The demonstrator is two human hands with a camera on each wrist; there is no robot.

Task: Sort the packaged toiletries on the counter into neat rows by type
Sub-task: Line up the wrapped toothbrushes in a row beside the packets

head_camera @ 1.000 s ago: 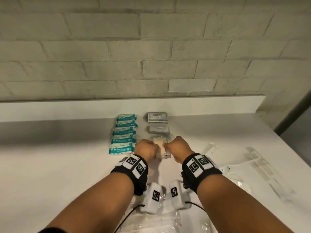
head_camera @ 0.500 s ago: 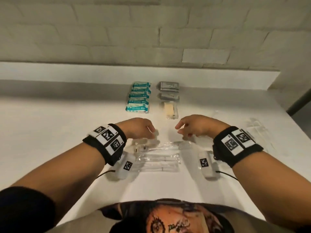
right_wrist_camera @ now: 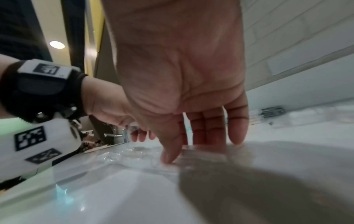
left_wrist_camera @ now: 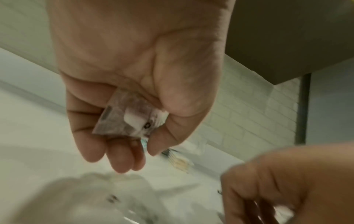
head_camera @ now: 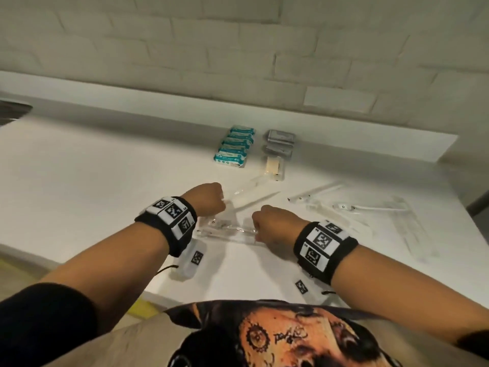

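Left hand (head_camera: 205, 198) grip pinches the end of a clear toothbrush packet (left_wrist_camera: 130, 117) between thumb and curled fingers, packet corner tucked into the palm in the left wrist view; the packet runs from the grip up toward the soap bar packet (head_camera: 275, 166), lifted off the white surface (head_camera: 92, 186). Right hand (head_camera: 275, 225) grip: fingers mostly straight and pointing down, thumb tip and fingertips (right_wrist_camera: 214, 136) touching the end of a second clear packet (head_camera: 227, 231) that lies flat on the surface just nearer the person than the soap bar packet, between both hands; whether it pinches the film, cannot tell. Left of the soap bar packet, a row of teal wipe packs (head_camera: 234, 145). Behind it, two grey sachets (head_camera: 280, 141). Right of it, loose clear packets (head_camera: 344, 207) scattered, well apart from both grips.
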